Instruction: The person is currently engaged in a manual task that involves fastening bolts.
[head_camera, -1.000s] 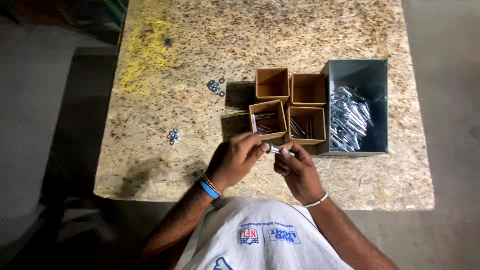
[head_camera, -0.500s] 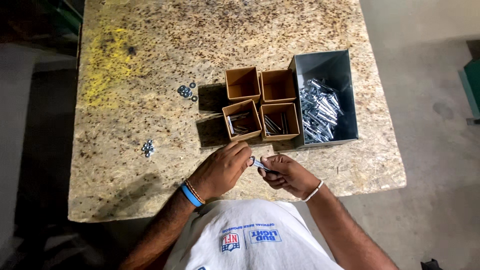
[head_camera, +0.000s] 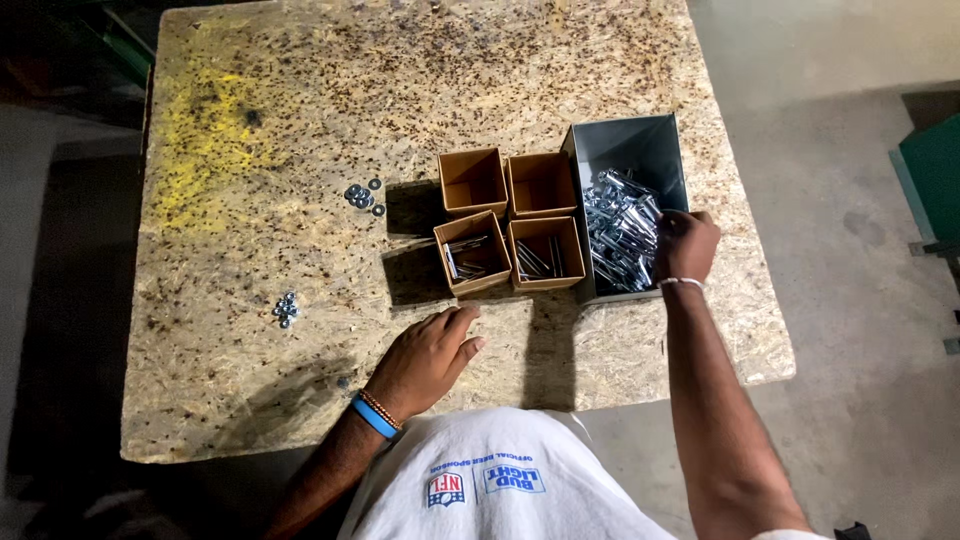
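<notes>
Four small open-topped brown cardboard boxes in a square block near the middle of the speckled chipboard tabletop (head_camera: 300, 150): far-left box (head_camera: 472, 181) and far-right box (head_camera: 541, 183) showing bare bottoms, near-left box (head_camera: 472, 252) and near-right box (head_camera: 546, 253) each with a few slim metal pieces inside. Just right of the block, touching it, a taller grey metal bin (head_camera: 628, 150), its near half heaped with shiny silver bolts (head_camera: 618, 230). Left of the boxes, a small cluster of dark washers (head_camera: 363, 194); farther left and nearer, well apart, a small cluster of bright nuts (head_camera: 286, 309). Yellow smear across the far-left part of the board. Right hand (head_camera: 685, 245) reached out over the bin's right wall, knuckles up, fingers curled down into the bolts; grip on any one of them impossible to tell. Left hand (head_camera: 428, 358) resting palm-down on the tabletop just short of the near-left box, fingers loosely spread, holding nothing, blue band at the wrist.
</notes>
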